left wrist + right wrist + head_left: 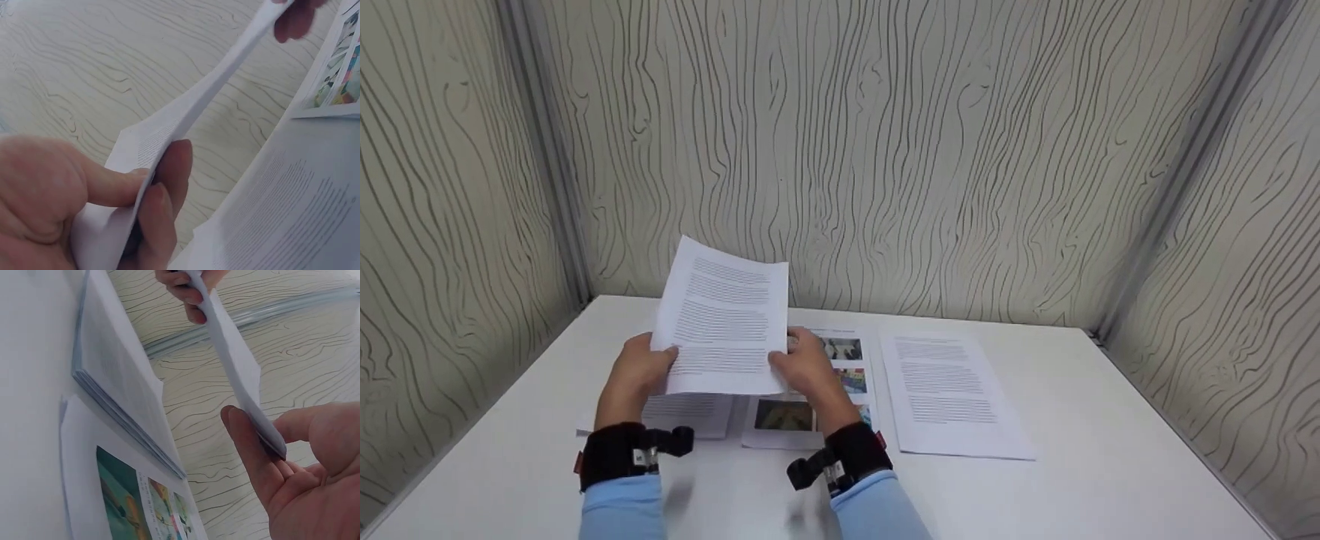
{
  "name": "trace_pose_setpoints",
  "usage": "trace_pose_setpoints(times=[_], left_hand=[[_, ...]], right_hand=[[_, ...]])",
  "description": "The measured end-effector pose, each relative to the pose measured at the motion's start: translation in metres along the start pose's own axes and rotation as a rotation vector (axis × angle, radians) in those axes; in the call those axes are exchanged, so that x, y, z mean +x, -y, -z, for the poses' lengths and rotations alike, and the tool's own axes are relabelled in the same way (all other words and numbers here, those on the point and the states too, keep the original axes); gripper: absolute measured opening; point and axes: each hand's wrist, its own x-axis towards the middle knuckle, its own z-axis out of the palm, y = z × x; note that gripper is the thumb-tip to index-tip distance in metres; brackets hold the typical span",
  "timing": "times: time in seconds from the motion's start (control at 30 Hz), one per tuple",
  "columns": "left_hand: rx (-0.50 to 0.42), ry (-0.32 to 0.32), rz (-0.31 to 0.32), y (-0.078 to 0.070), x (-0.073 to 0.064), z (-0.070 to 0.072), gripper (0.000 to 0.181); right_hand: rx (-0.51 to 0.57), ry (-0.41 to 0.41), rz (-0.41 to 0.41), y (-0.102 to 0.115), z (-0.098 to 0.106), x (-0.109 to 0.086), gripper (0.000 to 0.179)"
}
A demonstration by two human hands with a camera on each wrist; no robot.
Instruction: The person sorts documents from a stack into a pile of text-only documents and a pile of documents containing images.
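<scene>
Both hands hold a thin stack of printed paper (pixel 727 315) up above the table, tilted, its text side toward the head camera. My left hand (pixel 636 371) pinches the left edge, thumb on the front and fingers behind, as the left wrist view also shows. On the opposite edge my right hand (pixel 810 367) grips with its thumb in front and fingers at the back. In the right wrist view the held sheets (pixel 236 360) appear nearly edge-on and slightly bowed. Below them lies a pile of text pages (pixel 690 416), partly covered by the held sheets.
A sheet with colour pictures (pixel 784 415) lies in the middle, partly hidden by the right arm. To its right is another stack of text pages (pixel 952 397). The white table (pixel 1095 450) meets a wood-patterned wall (pixel 840 150) at the back.
</scene>
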Motion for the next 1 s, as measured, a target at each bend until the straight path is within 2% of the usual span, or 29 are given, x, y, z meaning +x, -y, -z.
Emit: trace_pose_setpoints(times=[0.1,0.2,0.3,0.4,0.47,0.57,0.63,0.7,0.8,0.9,1.0], left_hand=[[-0.020,0.017,-0.028,-0.010,-0.003,-0.007,0.061],[-0.052,0.017,-0.058,-0.023,-0.007,-0.017,0.059],[-0.060,-0.027,-0.124,-0.036,-0.013,-0.040,0.053],[-0.062,-0.045,-0.207,-0.054,-0.016,-0.081,0.048],[-0.080,-0.023,-0.247,-0.068,-0.020,-0.113,0.046],[-0.121,0.057,-0.255,-0.087,-0.028,-0.159,0.044],[-0.207,0.125,-0.222,-0.096,-0.035,-0.186,0.041],[-0.256,0.154,-0.211,-0.103,-0.042,-0.209,0.038],[-0.268,0.142,-0.227,-0.108,-0.050,-0.241,0.036],[-0.208,0.082,-0.268,-0.108,-0.056,-0.269,0.040],[-0.184,0.042,-0.288,-0.106,-0.060,-0.286,0.046]], right_hand=[[0.037,-0.014,-0.021,0.004,0.016,0.001,0.060],[0.064,0.021,-0.028,0.004,0.040,0.000,0.060],[0.030,0.068,-0.036,0.000,0.075,-0.003,0.060],[-0.038,0.091,-0.041,-0.009,0.128,-0.009,0.057],[-0.089,0.087,-0.049,-0.018,0.168,-0.016,0.054],[-0.148,0.044,-0.064,-0.037,0.221,-0.030,0.050],[-0.153,0.012,-0.076,-0.051,0.249,-0.040,0.050],[-0.126,-0.022,-0.094,-0.066,0.272,-0.047,0.050],[-0.071,-0.052,-0.115,-0.086,0.298,-0.055,0.054],[-0.044,-0.083,-0.158,-0.106,0.316,-0.063,0.057],[-0.030,-0.106,-0.214,-0.124,0.326,-0.066,0.059]])
